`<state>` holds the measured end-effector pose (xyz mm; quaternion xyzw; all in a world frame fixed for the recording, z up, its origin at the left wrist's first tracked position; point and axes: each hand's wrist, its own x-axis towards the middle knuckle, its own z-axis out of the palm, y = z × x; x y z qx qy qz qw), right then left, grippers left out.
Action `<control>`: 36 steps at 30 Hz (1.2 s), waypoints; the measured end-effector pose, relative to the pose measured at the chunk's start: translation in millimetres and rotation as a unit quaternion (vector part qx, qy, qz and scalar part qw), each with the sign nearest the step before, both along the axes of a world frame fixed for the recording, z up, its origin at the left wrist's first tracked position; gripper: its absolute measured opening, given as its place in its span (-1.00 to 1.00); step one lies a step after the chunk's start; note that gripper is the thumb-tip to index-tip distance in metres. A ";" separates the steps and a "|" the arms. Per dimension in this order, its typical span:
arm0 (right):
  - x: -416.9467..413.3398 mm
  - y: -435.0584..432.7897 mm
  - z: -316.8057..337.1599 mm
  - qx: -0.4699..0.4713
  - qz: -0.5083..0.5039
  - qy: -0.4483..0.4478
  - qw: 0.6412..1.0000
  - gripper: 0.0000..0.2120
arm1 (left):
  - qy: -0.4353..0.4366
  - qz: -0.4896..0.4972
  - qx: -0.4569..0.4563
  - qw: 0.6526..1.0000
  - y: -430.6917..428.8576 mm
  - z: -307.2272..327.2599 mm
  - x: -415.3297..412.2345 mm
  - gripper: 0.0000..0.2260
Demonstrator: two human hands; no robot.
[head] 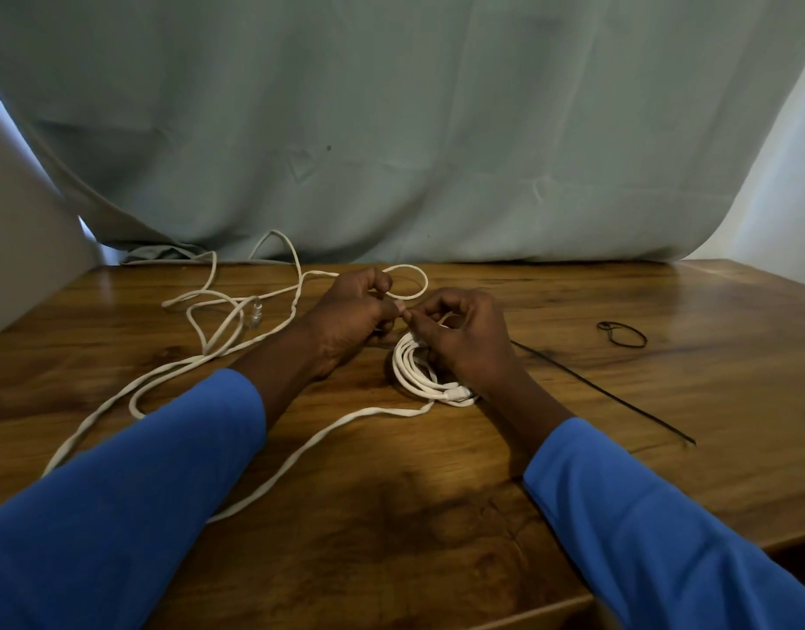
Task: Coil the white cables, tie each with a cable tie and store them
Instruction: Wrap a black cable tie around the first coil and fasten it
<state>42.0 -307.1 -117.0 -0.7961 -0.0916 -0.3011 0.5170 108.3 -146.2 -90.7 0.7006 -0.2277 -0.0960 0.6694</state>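
Observation:
A small coil of white cable (414, 372) lies on the wooden table (437, 516) under my right hand (464, 338), whose curled fingers hold the coil's top. My left hand (350, 318) is just to its left and pinches a strand of the same cable, which loops past its fingers. The rest of the loose white cable (219, 320) sprawls to the left in open loops, and a clear plug (254, 311) lies among them. A long black cable tie (605, 393) lies flat to the right of the coil.
A closed loop of a second black tie (622, 334) lies further right on the table. A pale green cloth (391, 129) hangs behind the table's far edge. A light grey surface (23, 247) rises at the left. The table's right front corner drops off near my right sleeve.

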 end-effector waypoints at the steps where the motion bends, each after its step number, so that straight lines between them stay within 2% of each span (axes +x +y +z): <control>1: 0.4 -0.5 -0.8 0.007 0.004 0.001 1.000 -0.86 | -0.002 -0.003 0.005 1.000 -0.9 0.4 -0.7 -0.76; 6: 2.0 -1.3 -1.6 -0.016 -0.002 -0.010 1.000 -0.92 | -0.005 0.014 0.008 1.000 -2.3 2.3 -1.5 -0.76; 10: -3.6 -0.3 -0.6 0.039 0.016 0.010 0.999 -0.95 | -0.051 0.148 0.012 0.988 -3.4 4.2 4.8 -0.73; 14: -2.5 0.2 -1.0 0.031 0.015 -0.003 0.999 -0.97 | -0.070 0.290 -0.065 0.952 6.6 8.8 13.7 -0.70; 18: -3.2 0.3 -0.4 0.021 0.012 -0.001 1.000 -0.95 | -0.082 0.328 -0.088 0.937 4.3 8.9 13.4 -0.73; 20: -2.7 0.2 -1.5 0.027 0.005 -0.006 1.000 -0.95 | -0.065 0.308 -0.107 0.943 1.7 9.6 9.3 -0.79; 22: -2.5 1.0 -2.2 0.030 0.002 -0.021 0.999 -0.93 | 0.006 0.252 -0.146 0.957 -0.1 9.9 1.0 -0.93; 24: -1.1 0.6 -1.9 0.027 -0.005 -0.034 0.999 -0.87 | 0.121 0.175 -0.161 0.964 -2.6 9.2 -9.6 -0.82; 26: 0.0 0.4 -1.5 0.025 -0.010 -0.041 0.999 -0.85 | 0.199 0.124 -0.172 0.957 -5.9 6.9 -15.7 -0.78; 30: 1.1 0.3 -1.8 0.025 -0.018 -0.047 0.998 -0.85 | 0.236 0.072 -0.213 0.945 -12.4 3.9 -21.0 -0.81; 31: 1.1 0.0 -1.6 0.025 -0.019 -0.048 0.998 -0.84 | 0.229 0.081 -0.212 0.947 -14.7 3.3 -23.1 -0.76; 33: 1.0 -0.3 -1.5 0.020 -0.026 -0.051 0.998 -0.84 | 0.183 0.148 -0.189 0.953 -20.3 0.2 -24.1 -0.49; 36: -0.2 0.2 -0.4 0.013 -0.035 -0.062 0.997 -0.85 | 0.050 0.295 -0.077 0.951 -23.9 -3.9 -27.4 -0.16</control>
